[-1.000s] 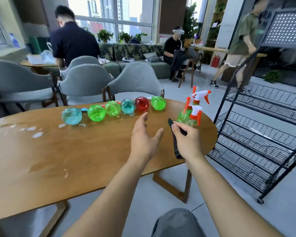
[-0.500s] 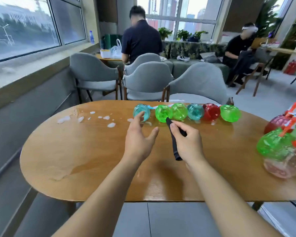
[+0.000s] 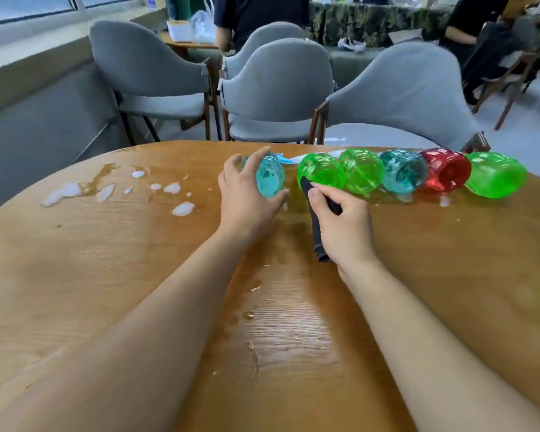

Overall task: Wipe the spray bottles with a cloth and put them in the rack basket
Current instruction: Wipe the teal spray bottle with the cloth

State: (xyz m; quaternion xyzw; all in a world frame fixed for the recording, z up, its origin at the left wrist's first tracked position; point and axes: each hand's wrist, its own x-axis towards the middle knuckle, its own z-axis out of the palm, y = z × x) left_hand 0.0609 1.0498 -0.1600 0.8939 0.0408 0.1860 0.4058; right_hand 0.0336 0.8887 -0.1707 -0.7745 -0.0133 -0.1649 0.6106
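Several spray bottles lie on their sides in a row along the far edge of the wooden table [image 3: 106, 275], bases toward me. My left hand [image 3: 247, 194] curls round the leftmost one, a teal bottle [image 3: 270, 177]. To its right lie two green bottles [image 3: 320, 171] [image 3: 360, 169], another teal bottle [image 3: 402, 171], a red bottle [image 3: 446, 169] and a third green bottle [image 3: 494, 174]. My right hand [image 3: 340, 226] grips a dark cloth [image 3: 315, 222], folded into a strip, just in front of the first green bottle. The rack basket is out of view.
White foam blobs and wet streaks [image 3: 106, 191] spot the table's left and middle. Three grey chairs [image 3: 275, 85] stand behind the table. A person [image 3: 256, 14] sits at a far table, another person [image 3: 468, 23] at the right.
My view swung left from the rack and came down closer to the table. My left hand reached forward and closed round the leftmost teal bottle. My right hand still holds the cloth.
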